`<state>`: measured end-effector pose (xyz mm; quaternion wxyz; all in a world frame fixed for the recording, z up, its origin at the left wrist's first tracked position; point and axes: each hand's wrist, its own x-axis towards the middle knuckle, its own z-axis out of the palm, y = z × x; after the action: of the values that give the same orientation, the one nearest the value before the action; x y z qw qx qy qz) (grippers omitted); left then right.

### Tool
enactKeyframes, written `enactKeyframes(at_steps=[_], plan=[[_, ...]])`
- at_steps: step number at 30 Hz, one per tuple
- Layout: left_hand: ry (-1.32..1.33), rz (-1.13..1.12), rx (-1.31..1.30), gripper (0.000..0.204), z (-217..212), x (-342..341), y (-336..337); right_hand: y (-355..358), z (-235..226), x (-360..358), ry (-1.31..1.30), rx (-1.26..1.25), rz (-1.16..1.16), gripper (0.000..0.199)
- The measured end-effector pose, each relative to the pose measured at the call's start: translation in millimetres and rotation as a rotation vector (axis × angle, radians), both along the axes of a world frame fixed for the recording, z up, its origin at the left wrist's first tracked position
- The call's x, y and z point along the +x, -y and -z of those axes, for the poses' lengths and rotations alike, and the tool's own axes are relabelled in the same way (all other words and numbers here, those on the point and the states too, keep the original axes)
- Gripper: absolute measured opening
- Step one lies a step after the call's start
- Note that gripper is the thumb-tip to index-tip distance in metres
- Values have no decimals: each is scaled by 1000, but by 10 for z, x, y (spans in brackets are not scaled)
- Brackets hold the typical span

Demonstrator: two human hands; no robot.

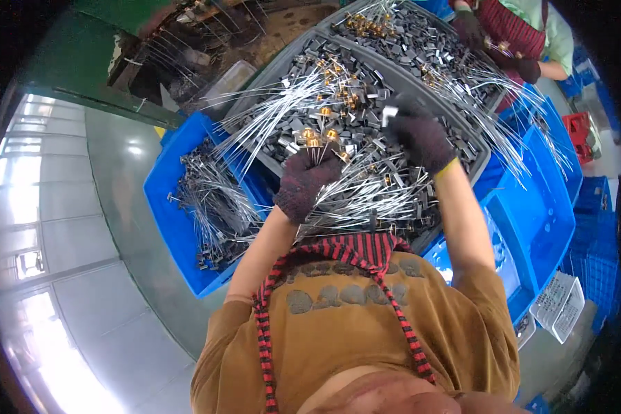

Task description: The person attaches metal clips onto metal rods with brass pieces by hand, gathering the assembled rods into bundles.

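Note:
My left hand (306, 185), in a dark knitted glove, is closed round a small bunch of thin metal rods with brass-coloured fittings (314, 138) at their upper ends. My right hand (422, 138), gloved alike, hangs over the pile of small grey metal blocks (366, 93) to the right. Its fingers are smeared by motion. A bright metal piece (390, 112) shows at its fingertips; I cannot tell whether it is gripped. Beneath both hands a grey tub (479, 155) holds the blocks, brass fittings and a heap of silvery rods (372, 196).
A blue bin (160, 200) with dark rod parts stands left, and blue trays (531, 207) stand right. Another person's gloved hands (524, 67) work at a second tub at the far right. A green machine (69, 55) with upright rods is at the far left.

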<state>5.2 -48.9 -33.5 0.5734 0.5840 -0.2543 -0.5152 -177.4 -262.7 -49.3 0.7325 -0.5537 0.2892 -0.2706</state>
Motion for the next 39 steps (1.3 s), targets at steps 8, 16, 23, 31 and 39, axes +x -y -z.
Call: enactKeyframes(at_steps=[8,16,23,31,39], plan=[[128,22,-80,22,-118,-22,15,-1111,-207,-190,-302,-190,-133,42],[85,101,-82,28,-93,-15,24,-1388,-215,17,-198,14,-8,42],[63,68,-70,28,-74,-32,-31,-1456,-237,47,-186,-128,34,45],[107,117,-93,27,-146,14,1,-1394,-397,106,-179,-2,96,42],[347,294,-174,30,-6,15,94,-1147,-422,-4,-225,-98,-51,44]])
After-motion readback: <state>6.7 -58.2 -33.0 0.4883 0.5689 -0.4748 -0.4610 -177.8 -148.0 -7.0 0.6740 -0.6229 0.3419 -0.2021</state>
